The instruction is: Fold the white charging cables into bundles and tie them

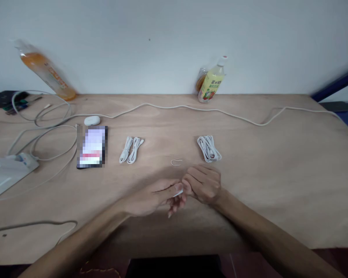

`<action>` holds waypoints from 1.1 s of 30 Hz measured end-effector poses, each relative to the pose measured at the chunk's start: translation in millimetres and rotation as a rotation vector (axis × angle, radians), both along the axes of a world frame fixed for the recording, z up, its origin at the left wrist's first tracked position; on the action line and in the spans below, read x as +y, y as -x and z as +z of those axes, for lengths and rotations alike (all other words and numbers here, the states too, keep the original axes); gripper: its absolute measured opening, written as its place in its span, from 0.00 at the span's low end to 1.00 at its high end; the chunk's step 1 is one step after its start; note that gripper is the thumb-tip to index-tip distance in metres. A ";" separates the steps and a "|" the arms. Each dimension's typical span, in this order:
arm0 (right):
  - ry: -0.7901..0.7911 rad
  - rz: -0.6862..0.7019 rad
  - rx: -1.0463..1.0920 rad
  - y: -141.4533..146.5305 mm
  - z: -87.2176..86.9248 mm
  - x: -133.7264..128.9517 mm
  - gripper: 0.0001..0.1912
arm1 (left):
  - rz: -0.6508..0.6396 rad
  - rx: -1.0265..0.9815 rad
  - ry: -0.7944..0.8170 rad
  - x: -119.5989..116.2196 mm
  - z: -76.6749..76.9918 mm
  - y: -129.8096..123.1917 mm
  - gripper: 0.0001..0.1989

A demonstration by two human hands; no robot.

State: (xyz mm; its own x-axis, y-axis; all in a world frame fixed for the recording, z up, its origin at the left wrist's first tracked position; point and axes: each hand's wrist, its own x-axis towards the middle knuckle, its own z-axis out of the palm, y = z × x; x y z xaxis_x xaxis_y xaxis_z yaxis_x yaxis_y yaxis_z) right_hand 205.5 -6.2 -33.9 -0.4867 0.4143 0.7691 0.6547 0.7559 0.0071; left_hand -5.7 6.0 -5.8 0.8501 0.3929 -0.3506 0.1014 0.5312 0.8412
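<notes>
at the near middle of the tabletop (263,173), both hands are meeting just above the wood. the left hand (155,197) is reaching in with its grip closing on a small white piece (178,192); the thumb is pressing on it, while the other fingers are curling loosely below. the right hand (204,184) is folding its grip into a fist, palm down, its thumb side touching the left thumb tip beside the white piece; cannot tell whether it is holding anything, the inside being hidden.

just beyond the hands, a thin bent strand (176,162) is lying flat, opening toward the right. farther left, a pair of coiled white cables (135,150) is lying side by side; beyond the right hand, a thicker white cable bundle (209,148) is resting.

left of the pair, a phone (92,148) is showing a lit screen, blurred into blocks, with a white case (92,121) sitting just behind it. a long pale cable (191,109) is running across behind all of these. near the wall (133,50), an orange drink bottle (48,73) is standing at left and a yellow-labelled bottle (211,84) right of centre. a white power strip (5,175) is lying at the far left.
</notes>
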 end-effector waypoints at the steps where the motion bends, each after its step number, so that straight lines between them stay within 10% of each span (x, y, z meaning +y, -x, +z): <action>1: 0.002 0.003 -0.004 -1.1 0.1 0.9 0.26 | -0.012 0.011 0.007 -0.2 2.3 0.1 0.30; 10: 0.091 0.029 -0.055 -3.1 -3.9 9.6 0.26 | 0.004 0.302 -0.291 -8.1 11.8 5.6 0.22; 21: 0.081 0.009 0.031 -4.6 -0.6 9.8 0.25 | 0.050 -0.060 0.285 2.2 -10.2 0.3 0.25; 27: 0.172 0.000 0.137 -3.1 -6.5 5.0 0.16 | 0.113 -0.045 0.269 -2.3 -10.5 -0.2 0.26; 33: 0.421 -0.191 0.374 -8.1 -7.6 6.9 0.12 | 0.492 -0.111 0.149 4.3 -5.3 -2.1 0.24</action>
State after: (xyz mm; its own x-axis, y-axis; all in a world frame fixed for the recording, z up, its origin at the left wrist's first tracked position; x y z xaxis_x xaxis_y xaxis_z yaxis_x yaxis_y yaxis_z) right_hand 213.6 0.7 -41.5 -0.1010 0.7744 0.6246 0.6799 0.5121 -0.5249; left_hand -3.6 10.3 -11.0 0.6129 0.7078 -0.3513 -0.2754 0.6081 0.7446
